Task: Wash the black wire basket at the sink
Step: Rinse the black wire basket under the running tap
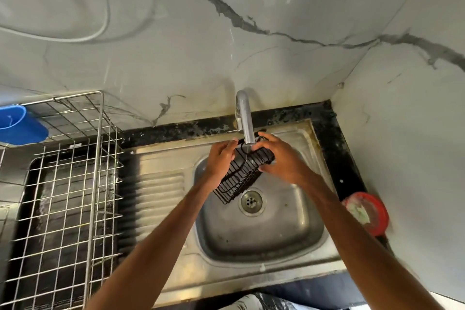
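Black wire forms the basket, which a person holds tilted over the steel sink. Its upper end sits right under the tap spout and its lower corner hangs just above the drain, clear of the bowl's floor. The left hand grips the basket's left side, its fingers curled over the rim near the top. The right hand holds the upper right end, its fingers wrapped across the wires close to the spout. Both arms reach in from below, one on each side of the bowl. Whether water is running from the tap I cannot tell. The ribbed drainboard lies left of the bowl, and beyond it stands a steel wire rack, with a blue cup at its far left edge. A dark speckled surface frames the sink at the back and right. On it, near the right wall, sits a round red tub with something pale inside, too blurred to make out. Grey-veined marble covers the walls behind.
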### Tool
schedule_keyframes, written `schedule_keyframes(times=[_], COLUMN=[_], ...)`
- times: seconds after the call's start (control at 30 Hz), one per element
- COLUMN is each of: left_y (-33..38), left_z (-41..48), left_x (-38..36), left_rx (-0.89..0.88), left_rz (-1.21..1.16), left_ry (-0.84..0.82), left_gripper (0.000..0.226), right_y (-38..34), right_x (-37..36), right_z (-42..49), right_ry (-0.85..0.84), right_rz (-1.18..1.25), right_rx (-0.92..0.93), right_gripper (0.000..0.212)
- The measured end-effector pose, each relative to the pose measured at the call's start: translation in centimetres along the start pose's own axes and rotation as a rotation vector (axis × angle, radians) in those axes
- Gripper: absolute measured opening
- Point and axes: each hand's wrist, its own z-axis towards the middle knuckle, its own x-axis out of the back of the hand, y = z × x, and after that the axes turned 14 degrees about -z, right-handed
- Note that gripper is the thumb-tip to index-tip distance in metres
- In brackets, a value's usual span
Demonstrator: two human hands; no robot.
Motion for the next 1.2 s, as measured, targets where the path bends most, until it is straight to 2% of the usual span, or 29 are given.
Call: schedule_keyframes(times=[0.03,0.1,0.17,0.27,0.33,0.4,0.47,0.53,0.67,0.8,0.97,1.1,1.2], left_y=[-0.1,-0.2,-0.5,0.1,0.8,0.8,1.0,0.9,1.0,0.5,0.1,0.2,0.2], left_z=[-0.1,-0.3,-0.7,-1.6,-2.0,-2.0,-2.2,-2.3,-2.3,-2.4,-2.8,-2.8,-2.9], left_x=[0.0,0.0,-0.1,-0.6,-0.9,-0.5,-0.4,-0.6,-1.2,-0.6,-0.3,0.0,0.2], left_rx=[0.022,0.078,0.147,0.161,0.180,0.156,0.129,0.140,0.158,0.199,0.258,0.247,0.245], left_rz=[-0.029,-0.076,-0.073,-0.092,-0.089,-0.091,-0.117,-0.116,-0.108,-0.135,-0.138,-0.132,-0.125], left_ry=[0.021,0.047,0.118,0.152,0.204,0.226,0.194,0.201,0.375,0.471,0.502,0.542,0.515], left_gripper=[0.053,0.032,0.036,0.037,0.030,0.030,0.031,0.030,0.028,0.020,0.024,0.022,0.021], right_y=[-0.1,-0.4,-1.1,-4.1,-6.3,-6.4,-5.2,-4.2,-4.6,-3.9,-1.5,-3.9,-3.0], right_x=[-0.7,-2.2,-3.4,-4.9,-6.2,-6.9,-6.2,-5.0,-4.5,-4.5,-3.6,-4.4,-4.1], right_z=[-0.5,-1.4,-2.0,-2.8,-4.1,-5.4,-5.3,-4.6,-3.1,-3.5,-1.6,-3.8,-3.3], right_ry=[0.046,0.053,-0.007,-0.032,0.053,0.105,0.125,0.110,0.027,-0.005,-0.153,-0.127,-0.103], right_rz=[0.043,0.120,0.093,-0.122,-0.338,-0.419,-0.356,-0.267,-0.236,-0.263,-0.037,-0.060,-0.016], right_rx=[-0.028,-0.029,-0.006,0.053,0.167,0.254,0.288,0.234,0.128,0.255,0.030,0.212,0.180], right_gripper=[0.065,0.071,0.068,0.064,0.065,0.066,0.065,0.067,0.079,0.073,0.069,0.072,0.066])
